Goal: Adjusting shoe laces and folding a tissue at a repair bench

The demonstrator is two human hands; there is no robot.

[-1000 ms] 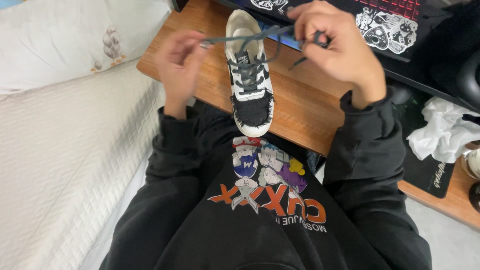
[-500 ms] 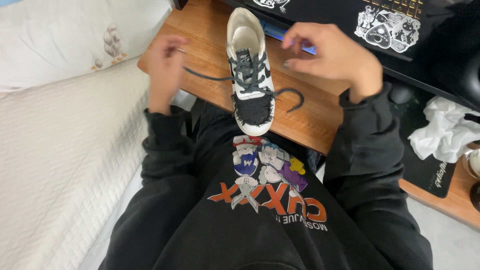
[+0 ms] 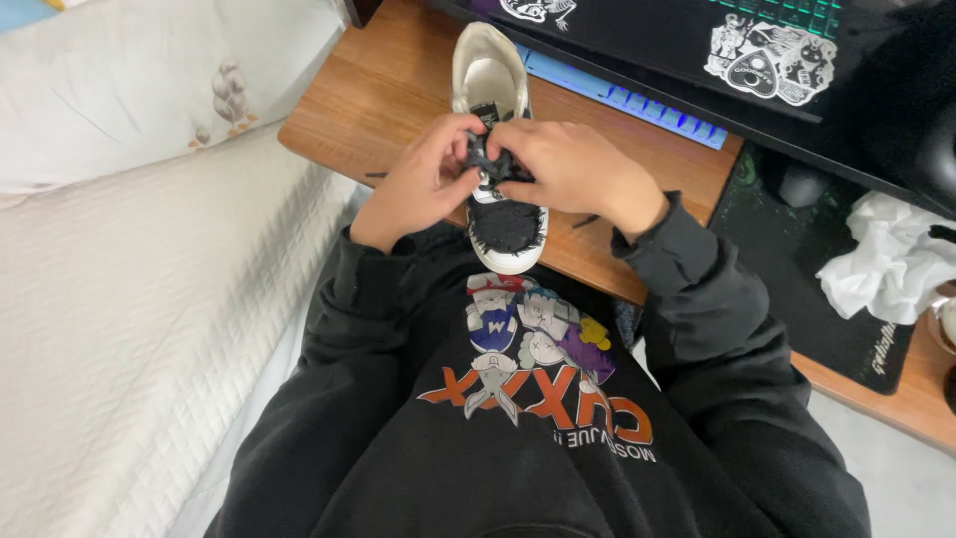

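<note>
Sneaker (image 3: 503,214), midsection hidden under left hand (image 3: 418,189) and right hand (image 3: 578,169), each grip pinching dark laces (image 3: 490,161)

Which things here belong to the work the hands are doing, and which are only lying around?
In use:
- black and white sneaker on the wooden desk
- dark shoelace
- left hand and right hand, both pinching the lace over the shoe

Lying about:
- crumpled white tissue
- black desk mat
- keyboard
- pillow
</note>
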